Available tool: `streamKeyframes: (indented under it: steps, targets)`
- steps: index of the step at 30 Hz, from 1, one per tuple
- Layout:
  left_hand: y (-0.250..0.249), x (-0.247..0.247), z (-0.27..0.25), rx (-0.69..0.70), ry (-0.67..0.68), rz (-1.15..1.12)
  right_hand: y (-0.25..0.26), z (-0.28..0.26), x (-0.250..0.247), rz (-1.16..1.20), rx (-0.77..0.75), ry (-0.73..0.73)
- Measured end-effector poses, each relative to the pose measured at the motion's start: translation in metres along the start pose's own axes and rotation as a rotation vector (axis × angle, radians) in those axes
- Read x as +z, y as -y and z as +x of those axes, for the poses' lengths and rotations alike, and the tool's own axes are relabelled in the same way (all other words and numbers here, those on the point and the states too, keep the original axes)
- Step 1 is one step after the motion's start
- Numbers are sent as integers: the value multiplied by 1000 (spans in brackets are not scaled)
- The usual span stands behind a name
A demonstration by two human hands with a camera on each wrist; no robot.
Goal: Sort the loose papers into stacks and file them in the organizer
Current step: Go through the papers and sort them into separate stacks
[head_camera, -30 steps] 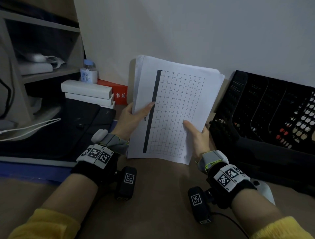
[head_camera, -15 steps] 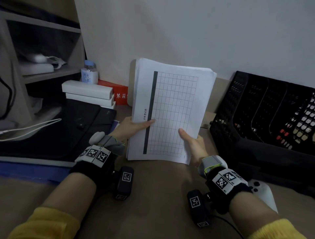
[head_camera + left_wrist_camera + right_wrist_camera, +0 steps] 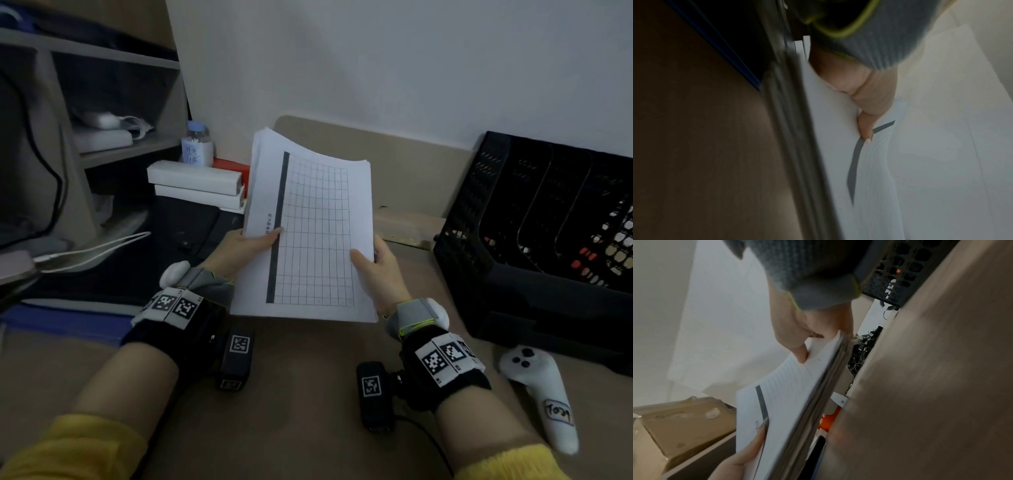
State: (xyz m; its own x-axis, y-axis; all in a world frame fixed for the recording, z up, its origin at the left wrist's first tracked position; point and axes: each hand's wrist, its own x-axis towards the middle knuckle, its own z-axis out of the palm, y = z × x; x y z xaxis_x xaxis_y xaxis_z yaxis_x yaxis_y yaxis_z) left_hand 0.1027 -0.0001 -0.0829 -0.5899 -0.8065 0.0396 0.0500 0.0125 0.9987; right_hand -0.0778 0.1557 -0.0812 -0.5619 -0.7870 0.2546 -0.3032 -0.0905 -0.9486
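Note:
A thick stack of white papers [image 3: 318, 222] stands nearly upright over the desk, its top sheet printed with a grid and a dark vertical bar. My left hand [image 3: 246, 243] grips the stack's left edge, thumb across the front by the bar. My right hand [image 3: 371, 265] holds the right edge, thumb on the front and fingers behind. The wrist views show the same stack [image 3: 869, 170] [image 3: 789, 402] pinched under each thumb. The black mesh organizer [image 3: 534, 246] with several slots sits at the right, apart from the papers.
A white controller [image 3: 541, 390] lies on the brown desk [image 3: 301, 394] near my right wrist. Two white boxes [image 3: 195, 185], a small bottle [image 3: 197, 144] and a red box stand at the back left. A dark pad, white cable and shelf unit fill the left side.
The stack has dropped lower and turned more upright in both hands, its top edge now bowing. My right hand slid to the right edge; my head moved, revealing the controller.

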Motion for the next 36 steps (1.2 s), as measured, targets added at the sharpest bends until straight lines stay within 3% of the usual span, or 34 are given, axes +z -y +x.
streamKeyframes:
  steps: [5, 11, 16, 21, 29, 36]
  targets:
    - [-2, -17, -16, -44, -39, -9, 9, -11, 14, 20, -69, 104]
    - [2, -35, -27, -75, -34, -17, 11, -22, 30, 46, -82, 120]
    - [10, -37, -27, -72, -16, -2, -1, -20, 25, 166, -16, 130]
    - [23, -35, -25, -60, 9, -17, -22, -23, 26, 347, 140, 49]
    - [24, -35, -29, -32, -4, -53, -30, -23, 30, 231, 141, -13]
    - [20, -34, -36, -21, -35, -38, -29, -29, 34, 101, 45, -82]
